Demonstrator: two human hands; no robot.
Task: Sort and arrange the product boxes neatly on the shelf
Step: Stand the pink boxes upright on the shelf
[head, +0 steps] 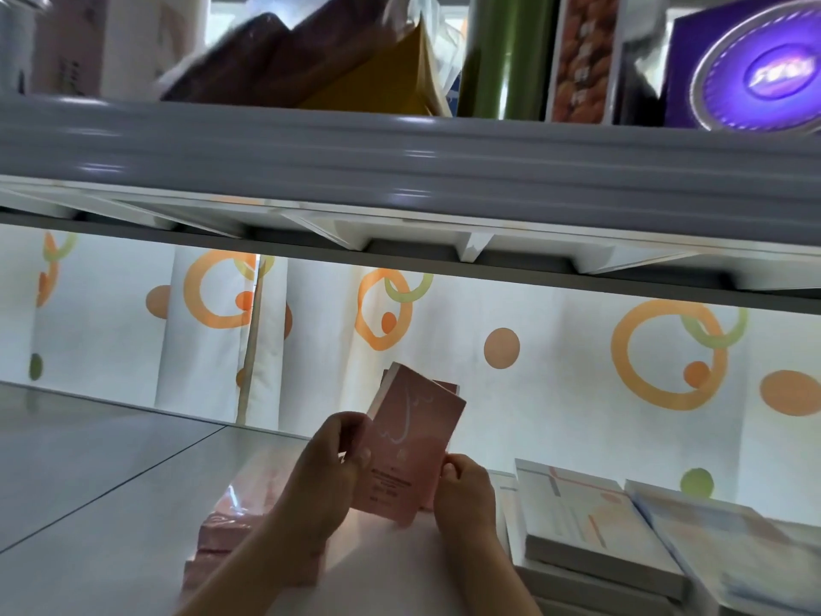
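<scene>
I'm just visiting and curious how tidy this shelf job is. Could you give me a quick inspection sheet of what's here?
Surface: pale shelf board, lit from behind.
Job's things: pink box held upright and tilted above the shelf; pink stack lying at left; flat white boxes stacked at right.
Clutter: nothing seen.
Grippers: left hand grips the pink box's left edge; right hand pinches its lower right edge.
Cables: nothing seen.
Surroundings: white backdrop with orange and green circles; grey upper shelf carrying a purple box, a green cylinder and blurred packages.
</scene>
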